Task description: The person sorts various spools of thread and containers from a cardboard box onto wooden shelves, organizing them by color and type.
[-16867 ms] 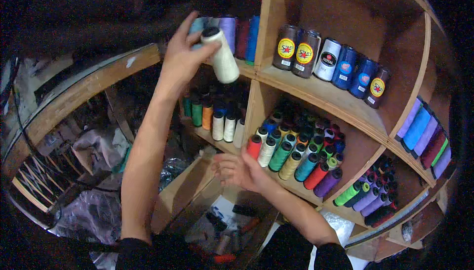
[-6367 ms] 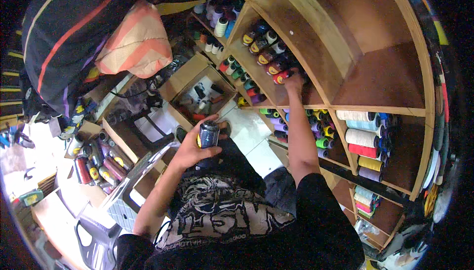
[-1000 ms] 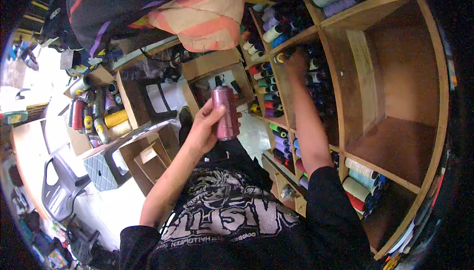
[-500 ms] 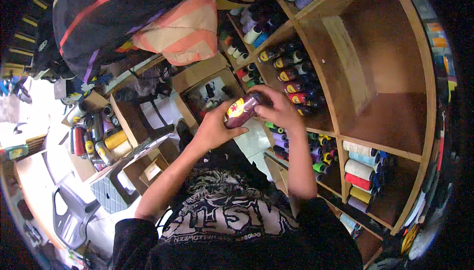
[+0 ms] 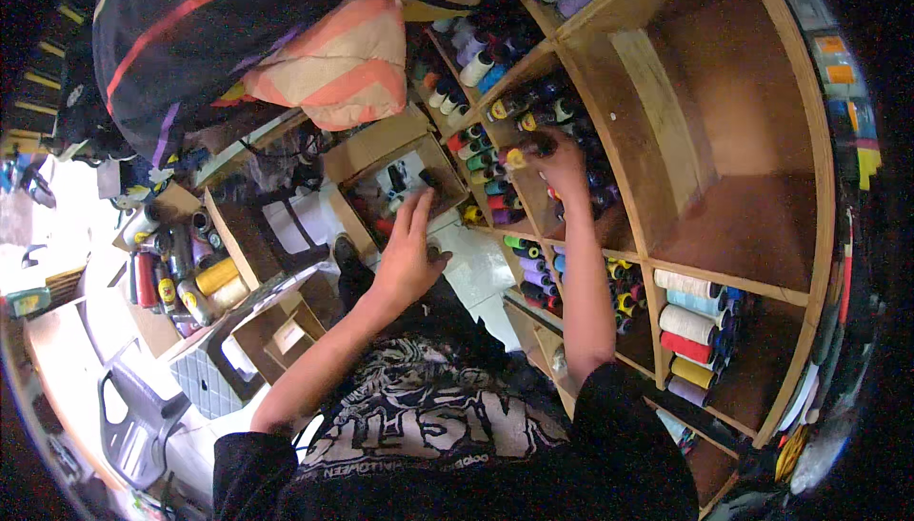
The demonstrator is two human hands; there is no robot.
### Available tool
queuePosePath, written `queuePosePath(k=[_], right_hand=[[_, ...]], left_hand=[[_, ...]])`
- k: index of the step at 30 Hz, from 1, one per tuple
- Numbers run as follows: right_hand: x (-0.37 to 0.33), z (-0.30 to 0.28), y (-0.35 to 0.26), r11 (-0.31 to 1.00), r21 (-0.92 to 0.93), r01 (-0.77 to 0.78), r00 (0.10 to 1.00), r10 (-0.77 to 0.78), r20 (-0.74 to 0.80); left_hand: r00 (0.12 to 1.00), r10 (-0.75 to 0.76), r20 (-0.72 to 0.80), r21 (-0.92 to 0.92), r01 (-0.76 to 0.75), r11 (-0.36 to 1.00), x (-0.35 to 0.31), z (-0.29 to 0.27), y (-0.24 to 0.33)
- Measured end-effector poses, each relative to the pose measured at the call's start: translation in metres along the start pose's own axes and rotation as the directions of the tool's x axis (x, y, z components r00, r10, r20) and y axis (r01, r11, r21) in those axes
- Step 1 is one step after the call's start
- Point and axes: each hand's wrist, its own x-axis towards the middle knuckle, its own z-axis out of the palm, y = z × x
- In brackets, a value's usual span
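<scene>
- Wooden shelving unit (image 5: 728,282) fills the right side: pale edge strips, reddish-brown panels inside, split into square bays. Edges look curved from the lens.
- Big upper-right bay (image 5: 752,211) has a lighter wood strip (image 5: 657,107) up its inner face.
- Floor (image 5: 476,269): white tile, joint lines visible mid-view.
- Dark grey chair (image 5: 148,430) lower left, beside a pale wood tabletop (image 5: 57,350).
- Light: strong at far left, blown out; source unclear. Top centre is dim.

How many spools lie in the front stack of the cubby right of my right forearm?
6, top to bottom: white spool, pale blue spool, cream spool, red spool, yellow spool, lavender spool. More may be hidden behind.
</scene>
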Motion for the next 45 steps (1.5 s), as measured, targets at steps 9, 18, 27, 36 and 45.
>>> queuePosePath(k=[9, 18, 27, 36, 45], right_hand=[[0.078, 0.049, 0.083, 0.929, -0.369, 0.025, 0.986, -0.084, -0.143], [0.074, 0.053, 0.07, 0.876, -0.479, 0.064, 0.987, -0.128, -0.102], [0.018, 0.062, -0.038, 0.865, -0.439, 0.243, 0.875, -0.391, -0.286], [-0.089, 0.24, -0.226, 0.852, 0.467, 0.234, 0.642, -0.497, 0.584], [-0.138, 0.387, -0.364, 0.63, 0.482, 0.608, 0.441, -0.774, 0.455]], left_hand=[[0.981, -0.11, -0.157, 0.02, 0.114, 0.993, -0.015, -0.028, -0.007], [0.971, -0.177, -0.161, -0.041, 0.172, 0.984, -0.033, -0.037, -0.026], [0.966, -0.156, -0.205, -0.146, 0.128, 0.981, -0.056, -0.075, -0.044], [0.656, -0.409, -0.634, -0.252, 0.324, 0.912, -0.119, -0.179, -0.105], [0.295, -0.213, -0.931, 0.173, 0.874, 0.454, -0.2, -0.252, -0.181]])
